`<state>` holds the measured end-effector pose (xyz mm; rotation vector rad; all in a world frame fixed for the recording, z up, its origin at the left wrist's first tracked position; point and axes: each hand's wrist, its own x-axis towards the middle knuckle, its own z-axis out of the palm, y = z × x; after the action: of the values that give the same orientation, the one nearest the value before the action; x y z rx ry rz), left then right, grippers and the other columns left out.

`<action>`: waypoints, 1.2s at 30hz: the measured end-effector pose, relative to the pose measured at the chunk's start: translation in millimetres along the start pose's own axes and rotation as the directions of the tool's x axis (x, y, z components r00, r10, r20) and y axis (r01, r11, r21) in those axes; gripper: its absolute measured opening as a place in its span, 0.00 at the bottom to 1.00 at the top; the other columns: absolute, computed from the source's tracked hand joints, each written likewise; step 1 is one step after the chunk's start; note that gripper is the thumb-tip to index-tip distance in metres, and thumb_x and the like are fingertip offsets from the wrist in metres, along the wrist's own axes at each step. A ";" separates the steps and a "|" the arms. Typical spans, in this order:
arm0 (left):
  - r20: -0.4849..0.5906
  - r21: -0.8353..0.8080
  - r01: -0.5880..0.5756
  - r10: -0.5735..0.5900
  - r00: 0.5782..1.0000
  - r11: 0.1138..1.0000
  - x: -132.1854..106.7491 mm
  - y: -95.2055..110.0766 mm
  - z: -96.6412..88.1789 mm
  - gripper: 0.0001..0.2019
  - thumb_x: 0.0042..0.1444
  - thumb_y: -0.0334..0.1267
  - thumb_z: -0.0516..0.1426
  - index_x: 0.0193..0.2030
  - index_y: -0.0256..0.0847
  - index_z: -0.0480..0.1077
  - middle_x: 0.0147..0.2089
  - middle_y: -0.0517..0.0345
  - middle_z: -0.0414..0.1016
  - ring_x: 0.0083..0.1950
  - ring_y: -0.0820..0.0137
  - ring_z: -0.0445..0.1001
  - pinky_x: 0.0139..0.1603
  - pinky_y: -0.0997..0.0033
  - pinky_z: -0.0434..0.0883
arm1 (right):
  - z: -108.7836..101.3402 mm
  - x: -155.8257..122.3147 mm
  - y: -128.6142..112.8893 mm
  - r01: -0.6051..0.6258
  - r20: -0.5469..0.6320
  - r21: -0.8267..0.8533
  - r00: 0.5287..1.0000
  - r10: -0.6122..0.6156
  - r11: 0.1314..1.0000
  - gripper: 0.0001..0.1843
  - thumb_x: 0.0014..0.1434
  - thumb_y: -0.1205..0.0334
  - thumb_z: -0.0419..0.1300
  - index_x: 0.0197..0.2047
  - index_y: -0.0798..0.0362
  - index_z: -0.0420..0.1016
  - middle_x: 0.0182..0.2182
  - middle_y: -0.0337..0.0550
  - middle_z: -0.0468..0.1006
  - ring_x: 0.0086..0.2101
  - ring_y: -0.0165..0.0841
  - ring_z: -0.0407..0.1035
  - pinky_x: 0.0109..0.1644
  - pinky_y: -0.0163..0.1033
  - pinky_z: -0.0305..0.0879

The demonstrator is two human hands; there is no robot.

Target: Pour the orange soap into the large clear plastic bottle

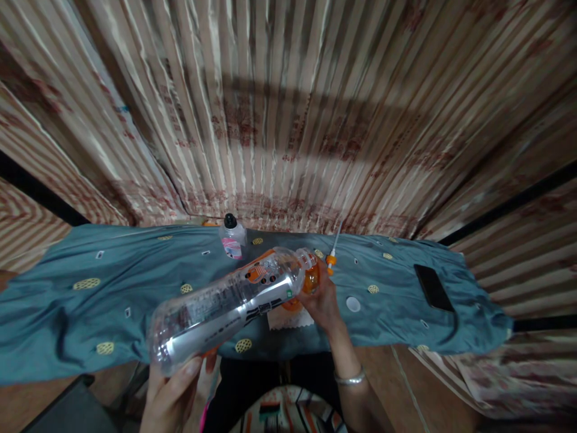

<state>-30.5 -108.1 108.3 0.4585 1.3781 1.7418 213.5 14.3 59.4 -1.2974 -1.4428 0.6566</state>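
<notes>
A large clear plastic bottle (225, 307) with a silver and orange label lies tilted across the view, its neck higher and to the right. My left hand (174, 388) grips it near the base. Around an orange see-through container (312, 279), my right hand (322, 300) is closed, right at the big bottle's mouth. I cannot tell whether the mouth touches it or goes inside. Below, a pale scallop-edged cloth (288, 319) is partly hidden. Just beyond my right hand lies an orange and white pump head (332, 260) with a long thin tube.
A small clear bottle (232, 239) with a black cap and pink label stands at the back of the teal cloth-covered table (148, 258). A white disc (353, 304) lies right of my right hand. Farther right is a black phone (433, 287). Striped curtains (279, 120) hang behind.
</notes>
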 end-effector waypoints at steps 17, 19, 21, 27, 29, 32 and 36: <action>0.053 -0.071 0.036 -0.032 0.998 0.997 0.7 5.4 0.1 0.30 0.40 0.45 0.80 0.53 0.50 0.83 0.38 0.60 0.83 0.36 0.65 0.71 0.30 0.70 0.66 | -2.1 0.1 -4.4 -0.010 0.002 -0.032 1.000 0.010 0.999 0.42 0.53 0.51 0.78 0.68 0.48 0.73 0.54 0.51 0.89 0.50 0.49 0.87 0.54 0.52 0.86; 0.069 -0.082 0.027 -0.022 0.997 0.996 0.0 6.6 1.6 0.31 0.41 0.46 0.80 0.54 0.50 0.83 0.38 0.60 0.83 0.35 0.66 0.71 0.29 0.70 0.66 | -2.1 -0.2 -4.0 -0.001 0.002 -0.032 1.000 0.001 0.999 0.42 0.53 0.52 0.77 0.69 0.49 0.73 0.54 0.51 0.89 0.50 0.49 0.87 0.53 0.51 0.86; 0.087 -0.084 0.006 0.001 0.996 0.996 -0.6 8.7 4.0 0.31 0.42 0.48 0.80 0.55 0.49 0.83 0.39 0.60 0.83 0.33 0.67 0.70 0.29 0.69 0.67 | -2.2 -0.5 -3.4 0.008 0.006 -0.023 1.000 -0.008 1.000 0.44 0.53 0.52 0.77 0.70 0.49 0.72 0.55 0.51 0.89 0.51 0.49 0.87 0.53 0.51 0.86; 0.095 -0.064 -0.008 0.014 0.995 0.998 -0.1 11.0 6.4 0.34 0.40 0.50 0.81 0.56 0.47 0.83 0.40 0.57 0.84 0.33 0.66 0.70 0.29 0.68 0.68 | -2.0 -0.7 -2.5 -0.009 -0.004 -0.028 1.000 0.009 1.000 0.45 0.52 0.53 0.79 0.70 0.48 0.73 0.55 0.51 0.89 0.51 0.49 0.87 0.54 0.52 0.87; 0.086 -0.068 0.000 0.005 0.996 0.998 0.3 9.9 5.7 0.34 0.41 0.48 0.80 0.57 0.47 0.82 0.39 0.57 0.84 0.34 0.64 0.71 0.29 0.67 0.67 | -1.8 -0.8 -2.9 -0.012 -0.007 -0.035 1.000 0.011 0.999 0.44 0.52 0.53 0.79 0.70 0.48 0.74 0.55 0.51 0.89 0.51 0.49 0.87 0.54 0.52 0.87; 0.083 -0.072 -0.008 0.014 0.996 0.997 0.6 8.7 5.3 0.33 0.41 0.48 0.80 0.56 0.47 0.82 0.36 0.60 0.81 0.32 0.66 0.68 0.28 0.68 0.66 | -1.6 -0.9 -3.5 -0.011 0.001 -0.019 1.000 0.011 1.000 0.46 0.53 0.53 0.79 0.72 0.48 0.72 0.55 0.50 0.89 0.51 0.49 0.87 0.53 0.51 0.87; 0.111 -0.056 -0.045 0.052 0.992 0.997 0.8 10.1 6.7 0.30 0.42 0.49 0.80 0.53 0.47 0.83 0.38 0.59 0.81 0.30 0.67 0.67 0.27 0.67 0.64 | -1.8 -0.7 -2.4 -0.005 0.001 -0.016 1.000 0.005 1.000 0.47 0.52 0.54 0.79 0.73 0.48 0.72 0.55 0.50 0.89 0.52 0.49 0.87 0.55 0.51 0.87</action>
<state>-30.0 -103.7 119.6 0.5563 1.2471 1.7601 214.2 12.6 61.9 -1.3137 -1.4489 0.6500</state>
